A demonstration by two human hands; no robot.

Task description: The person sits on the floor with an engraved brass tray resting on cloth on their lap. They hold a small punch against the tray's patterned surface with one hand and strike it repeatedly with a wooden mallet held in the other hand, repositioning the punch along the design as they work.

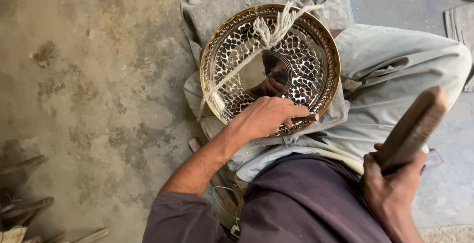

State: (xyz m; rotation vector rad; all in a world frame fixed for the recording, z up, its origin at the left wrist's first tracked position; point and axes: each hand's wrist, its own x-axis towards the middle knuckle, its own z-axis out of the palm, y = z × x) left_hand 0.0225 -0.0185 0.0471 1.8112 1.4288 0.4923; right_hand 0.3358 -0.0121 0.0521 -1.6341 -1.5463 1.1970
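A round shiny metal plate with a hammered scale pattern and a brass-coloured rim rests on grey cloth over my lap. A pale knotted cord lies across it. My left hand sits on the plate's near rim, closed around a thin chisel-like punch whose tip touches the pattern. My right hand is raised at the lower right, gripping a wooden mallet that points up and away from the plate.
Grey cloth is spread under the plate on a stained concrete floor. My bent leg in pale trousers lies right of the plate. Several dark metal tools lie at the lower left. A wooden stick lies under my left forearm.
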